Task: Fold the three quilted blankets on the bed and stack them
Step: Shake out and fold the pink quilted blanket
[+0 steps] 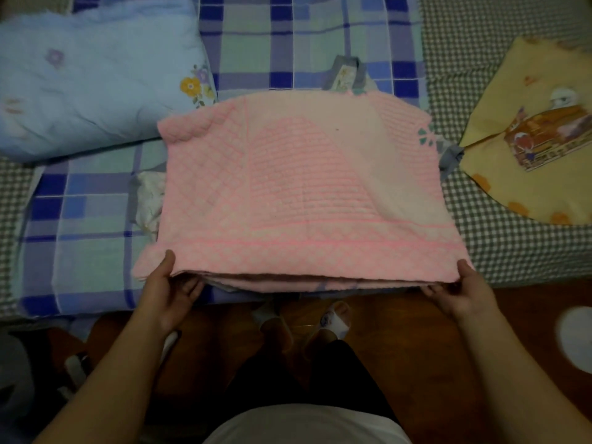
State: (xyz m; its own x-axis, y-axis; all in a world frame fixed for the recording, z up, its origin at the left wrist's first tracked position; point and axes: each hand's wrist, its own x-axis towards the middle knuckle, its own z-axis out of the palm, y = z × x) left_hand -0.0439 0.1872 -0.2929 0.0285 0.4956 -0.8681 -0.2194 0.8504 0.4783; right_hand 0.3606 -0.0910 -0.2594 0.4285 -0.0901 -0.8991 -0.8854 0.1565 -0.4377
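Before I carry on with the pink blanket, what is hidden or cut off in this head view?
- Under the pink blanket: whatever it covers; only grey scraps poke out.
- Left hand and right hand: fingers tucked beneath the near edge, mostly unseen.
- Blue blanket: cut by the left and top edges.
- Yellow blanket: cut by the right edge; fold state unclear.

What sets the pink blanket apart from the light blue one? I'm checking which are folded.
The pink blanket is folded flat with stacked layers at its near edge; the light blue blanket lies puffy and rumpled. The left hand and right hand grip the pink one; nothing touches the blue. Both rest on the bed.
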